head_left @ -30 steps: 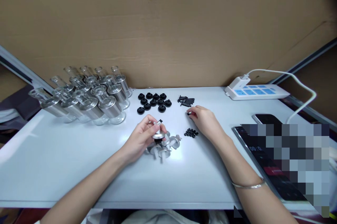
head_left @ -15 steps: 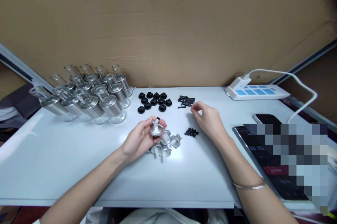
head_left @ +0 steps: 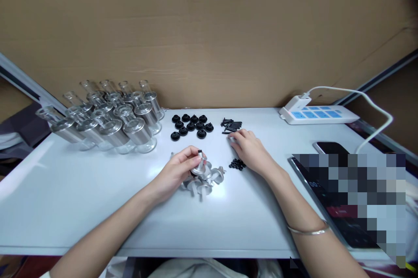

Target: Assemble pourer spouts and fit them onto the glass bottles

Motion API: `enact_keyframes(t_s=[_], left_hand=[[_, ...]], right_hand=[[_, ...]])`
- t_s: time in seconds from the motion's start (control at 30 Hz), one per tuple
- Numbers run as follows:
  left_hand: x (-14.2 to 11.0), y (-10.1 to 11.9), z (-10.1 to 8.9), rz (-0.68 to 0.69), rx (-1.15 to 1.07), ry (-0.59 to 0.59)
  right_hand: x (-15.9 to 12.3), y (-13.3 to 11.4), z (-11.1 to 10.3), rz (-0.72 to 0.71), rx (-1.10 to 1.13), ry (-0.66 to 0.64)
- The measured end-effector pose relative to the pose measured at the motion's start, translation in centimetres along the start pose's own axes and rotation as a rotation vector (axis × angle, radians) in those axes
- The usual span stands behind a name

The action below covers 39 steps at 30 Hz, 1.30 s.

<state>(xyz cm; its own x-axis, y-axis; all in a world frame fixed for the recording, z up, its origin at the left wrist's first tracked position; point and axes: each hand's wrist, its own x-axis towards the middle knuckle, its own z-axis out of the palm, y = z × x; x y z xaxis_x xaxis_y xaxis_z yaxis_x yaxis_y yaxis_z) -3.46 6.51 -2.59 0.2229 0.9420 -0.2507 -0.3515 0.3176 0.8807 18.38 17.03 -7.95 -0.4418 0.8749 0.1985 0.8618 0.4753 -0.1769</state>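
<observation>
My left hand is closed around a silver funnel-shaped metal cap with a narrow neck and a black tip on top. More silver caps lie in a small pile just beneath and beside that hand. My right hand hovers over the table with its fingers bent and drawn together; whether anything small is between the fingertips is hidden. Those fingertips are close to a heap of thin black tubes. Small black rings lie in a cluster under the right hand's near side.
Several glass bottles with metal sleeves stand at the left. Black stepped stoppers sit behind my left hand. On the right are a white power strip with a plugged charger and cable, and a tablet-like device. A cardboard wall rises behind.
My right hand has shifted left and slightly toward me. My left hand has turned the silver cap, moving it a little right and lower, over the pile.
</observation>
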Motion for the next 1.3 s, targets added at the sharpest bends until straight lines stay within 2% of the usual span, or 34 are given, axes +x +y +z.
enact_keyframes(t_s=[0.17,0.3,0.5,0.73,0.83,0.93,1.0,1.1,1.2,1.3], left_hand=[[0.0,-0.1,-0.1,0.025,0.005,0.012],[0.0,-0.2,-0.1,0.016,0.013,0.009],[0.1,-0.2,-0.2,0.094,0.132,0.051],[0.1,-0.1,-0.2,0.181,0.250,0.121],[0.2,0.0,-0.2,0.189,0.287,0.172],[0.2,0.0,-0.1,0.253,0.380,0.263],[0.2,-0.1,-0.2,0.305,0.435,0.309],[0.2,-0.4,-0.3,0.341,0.478,0.288],[0.3,-0.7,-0.4,0.345,0.460,0.239],[0.3,-0.7,-0.4,0.334,0.411,0.232]], right_hand=[[0.1,0.2,0.4,0.032,-0.033,-0.003],[0.1,0.4,0.2,0.020,0.084,0.029],[0.0,-0.3,-0.7,0.165,0.138,0.023],[0.3,-0.8,-1.2,0.208,0.182,0.020],[0.2,-1.4,-2.1,0.173,0.342,0.105],[-0.4,-2.9,-3.1,0.015,0.633,0.162],[-0.9,-4.3,-3.5,-0.095,0.803,0.091],[-1.7,-6.2,-3.7,-0.202,0.988,-0.019],[-2.1,-7.4,-3.5,-0.211,1.109,0.002],[-2.3,-7.9,-3.3,-0.133,1.211,0.043]])
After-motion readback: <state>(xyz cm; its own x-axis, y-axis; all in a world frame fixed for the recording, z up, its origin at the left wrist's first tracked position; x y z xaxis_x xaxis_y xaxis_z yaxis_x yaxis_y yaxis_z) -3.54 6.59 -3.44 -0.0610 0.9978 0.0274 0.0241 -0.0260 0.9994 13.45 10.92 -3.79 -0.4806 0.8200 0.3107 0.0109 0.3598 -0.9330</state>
